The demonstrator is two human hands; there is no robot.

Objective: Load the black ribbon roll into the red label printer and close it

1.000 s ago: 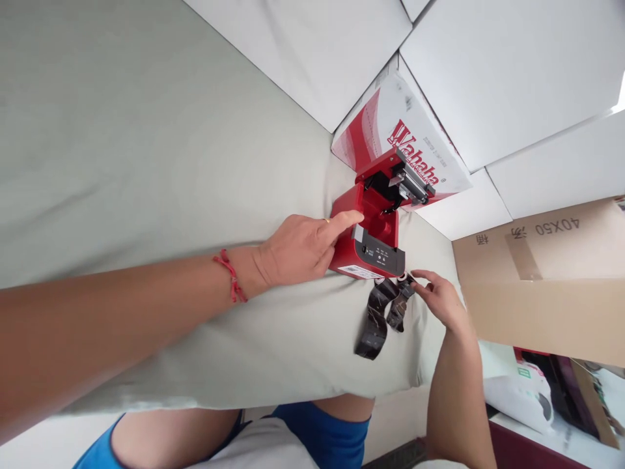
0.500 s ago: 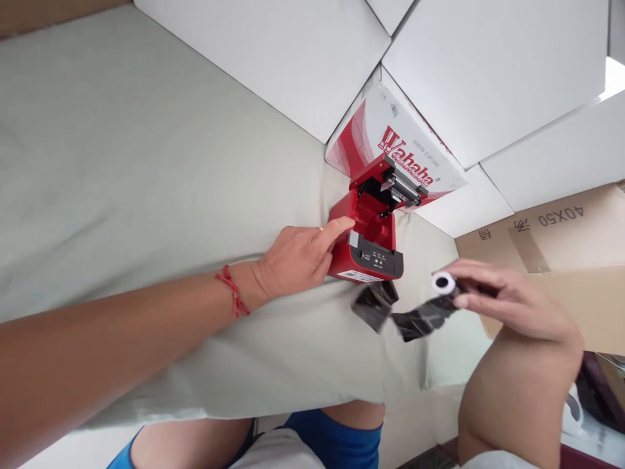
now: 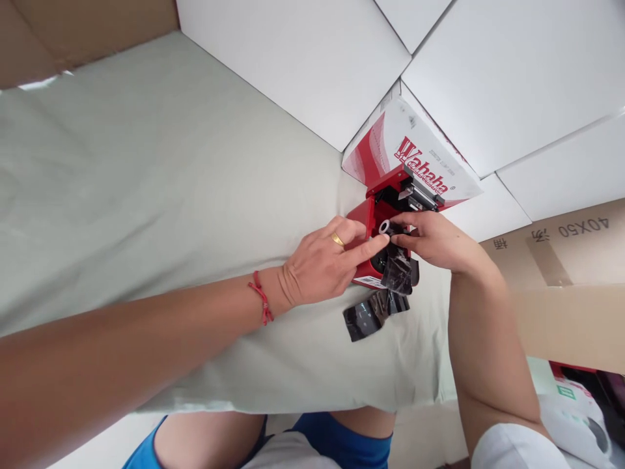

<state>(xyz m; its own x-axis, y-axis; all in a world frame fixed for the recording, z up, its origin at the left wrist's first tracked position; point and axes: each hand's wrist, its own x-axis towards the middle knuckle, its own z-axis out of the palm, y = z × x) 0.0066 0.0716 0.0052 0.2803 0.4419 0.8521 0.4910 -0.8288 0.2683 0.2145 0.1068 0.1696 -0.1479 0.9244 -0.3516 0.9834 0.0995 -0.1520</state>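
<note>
A red label printer (image 3: 361, 216) stands with its lid raised on the cloth-covered surface. Over its open compartment, my right hand (image 3: 434, 240) pinches a roll of black film or ribbon with a white core (image 3: 384, 227). A loose black strip (image 3: 398, 270) hangs from this roll across the printer's front. More of it lies crumpled on the cloth (image 3: 362, 319) below. My left hand (image 3: 327, 257), wearing a ring, is closed against the printer's left side. Its outstretched finger reaches the near end of the roll. The hands hide much of the compartment.
Right behind the printer is a white and red Wahaha carton (image 3: 422, 156). White panels (image 3: 293, 58) rise at the back. A brown cardboard box (image 3: 561, 260) is at the right, another (image 3: 97, 32) at the far left. White packaging (image 3: 576, 417) lies at the lower right.
My right hand has carried the roll leftward and up, from beside the printer into its opening. My left hand's finger has moved from the printer's rim to the roll.
</note>
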